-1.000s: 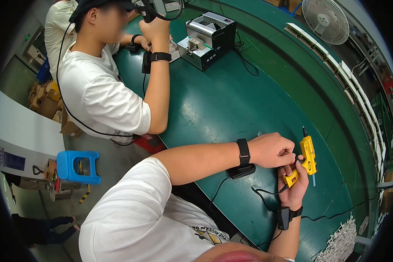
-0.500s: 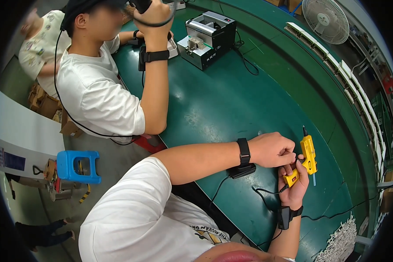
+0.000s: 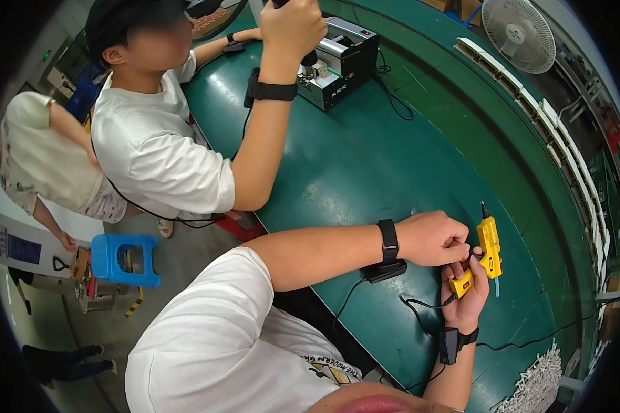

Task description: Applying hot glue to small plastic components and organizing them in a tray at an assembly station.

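Note:
A yellow glue gun with a black nozzle pointing away from me is over the green table. My right hand, wearing a black wrist strap, grips its orange-yellow handle from below. My left hand, with a black wristband, reaches across from the left. Its fingers are curled against the rear of the gun, just above the handle. A black cord runs from the handle down across the table. A small black box lies under my left wrist.
A co-worker in a white shirt sits at my left, one raised hand gripping a dark tool above a grey machine. Another person stands behind. There is a blue stool, a fan and a pile of white sticks.
My hands and the glue gun have stayed put. The co-worker has shifted closer with the raised hand moving right, and the person behind has moved down the left side.

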Demonstrator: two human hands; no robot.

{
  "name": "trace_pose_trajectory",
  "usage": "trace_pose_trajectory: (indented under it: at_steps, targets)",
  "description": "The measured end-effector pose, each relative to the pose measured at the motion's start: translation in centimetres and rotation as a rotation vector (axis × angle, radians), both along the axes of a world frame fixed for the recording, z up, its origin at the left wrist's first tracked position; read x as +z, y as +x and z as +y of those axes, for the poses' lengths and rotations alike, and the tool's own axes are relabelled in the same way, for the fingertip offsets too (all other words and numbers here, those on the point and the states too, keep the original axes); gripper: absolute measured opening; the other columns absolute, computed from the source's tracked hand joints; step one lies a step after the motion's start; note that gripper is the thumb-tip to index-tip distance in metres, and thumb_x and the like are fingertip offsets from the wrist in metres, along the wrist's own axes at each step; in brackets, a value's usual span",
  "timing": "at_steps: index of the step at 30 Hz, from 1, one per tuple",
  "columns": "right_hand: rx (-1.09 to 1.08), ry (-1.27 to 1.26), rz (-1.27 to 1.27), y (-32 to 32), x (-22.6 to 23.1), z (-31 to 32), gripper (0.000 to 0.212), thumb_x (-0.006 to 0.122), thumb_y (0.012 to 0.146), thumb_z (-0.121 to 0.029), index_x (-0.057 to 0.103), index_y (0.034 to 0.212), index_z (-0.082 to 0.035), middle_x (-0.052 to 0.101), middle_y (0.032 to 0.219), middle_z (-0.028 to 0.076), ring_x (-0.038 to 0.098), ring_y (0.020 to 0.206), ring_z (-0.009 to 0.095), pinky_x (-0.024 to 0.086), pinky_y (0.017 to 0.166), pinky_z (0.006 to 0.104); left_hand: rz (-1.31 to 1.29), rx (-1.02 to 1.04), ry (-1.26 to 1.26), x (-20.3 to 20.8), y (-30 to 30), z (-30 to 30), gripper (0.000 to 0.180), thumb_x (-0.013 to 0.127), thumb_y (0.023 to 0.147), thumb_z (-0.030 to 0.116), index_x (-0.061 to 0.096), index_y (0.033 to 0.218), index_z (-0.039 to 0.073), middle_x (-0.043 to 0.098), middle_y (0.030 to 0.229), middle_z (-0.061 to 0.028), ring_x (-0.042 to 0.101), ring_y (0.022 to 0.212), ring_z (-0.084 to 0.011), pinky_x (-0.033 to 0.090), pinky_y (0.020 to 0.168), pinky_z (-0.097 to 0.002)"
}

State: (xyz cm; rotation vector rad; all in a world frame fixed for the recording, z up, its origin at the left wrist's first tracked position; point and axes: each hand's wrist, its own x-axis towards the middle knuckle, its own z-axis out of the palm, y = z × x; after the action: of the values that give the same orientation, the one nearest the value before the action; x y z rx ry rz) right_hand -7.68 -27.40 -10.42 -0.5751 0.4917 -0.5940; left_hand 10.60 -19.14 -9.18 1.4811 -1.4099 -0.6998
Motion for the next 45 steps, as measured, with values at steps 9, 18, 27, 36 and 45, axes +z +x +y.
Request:
trace_pose_trajectory:
  at_steps: [9, 18, 27, 36, 45]
  targets:
    - [-0.023, -0.02, 0.005, -0.5, 0.5, 0.1, 0.022, 0.058, 0.106, -0.008, 0.059, 0.129, -0.008, 0.064, 0.095, 0.005, 0.053, 0.07, 0.01, 0.047, 0.07, 0.0273, -0.026, 0.001, -0.06, 0.3, -0.2, 0.0, 0.031, 0.068, 0.099, 0.028, 0.063, 0.079, 0.005, 0.074, 0.071, -0.0111, 0.073, 0.064, -0.0298, 0.053, 0.058, -0.0399]
    - [-0.006, -0.046, -0.009, -0.3, 0.2, 0.2, 0.023, 0.058, 0.106, -0.008, 0.059, 0.129, -0.008, 0.065, 0.096, 0.004, 0.054, 0.071, 0.01, 0.048, 0.071, 0.0274, 0.015, -0.016, -0.057, -0.1, -0.2, 0.2, 0.03, 0.067, 0.1, 0.028, 0.063, 0.081, 0.005, 0.074, 0.072, -0.0106, 0.073, 0.065, -0.0298, 0.053, 0.059, -0.0405]
    - [-0.015, -0.049, -0.018, 0.0, 0.2, 0.1, 0.023, 0.059, 0.106, -0.009, 0.059, 0.129, -0.008, 0.065, 0.098, 0.004, 0.055, 0.073, 0.01, 0.048, 0.073, 0.0272, 0.043, -0.022, -0.096, -0.2, -0.3, 0.0, 0.028, 0.064, 0.101, 0.026, 0.064, 0.082, 0.005, 0.075, 0.074, -0.0108, 0.073, 0.066, -0.0299, 0.053, 0.06, -0.0408]
    - [-0.002, -0.052, -0.029, -0.3, 0.0, 0.4, 0.022, 0.058, 0.106, -0.008, 0.06, 0.128, -0.008, 0.063, 0.095, 0.004, 0.054, 0.073, 0.01, 0.048, 0.073, 0.0277, 0.019, -0.011, -0.078, 0.0, -0.5, 0.4, 0.028, 0.065, 0.101, 0.026, 0.064, 0.083, 0.005, 0.075, 0.075, -0.0115, 0.074, 0.066, -0.03, 0.053, 0.06, -0.0406]
    - [-0.01, -0.021, -0.02, 0.0, -0.3, 0.3, 0.024, 0.062, 0.104, -0.009, 0.058, 0.127, -0.01, 0.065, 0.096, 0.005, 0.057, 0.075, 0.012, 0.049, 0.07, 0.0301, 0.087, -0.013, -0.115, -0.7, 0.1, 0.0, 0.025, 0.071, 0.101, 0.022, 0.064, 0.088, 0.002, 0.077, 0.078, -0.012, 0.078, 0.072, -0.0213, 0.058, 0.063, -0.0353]
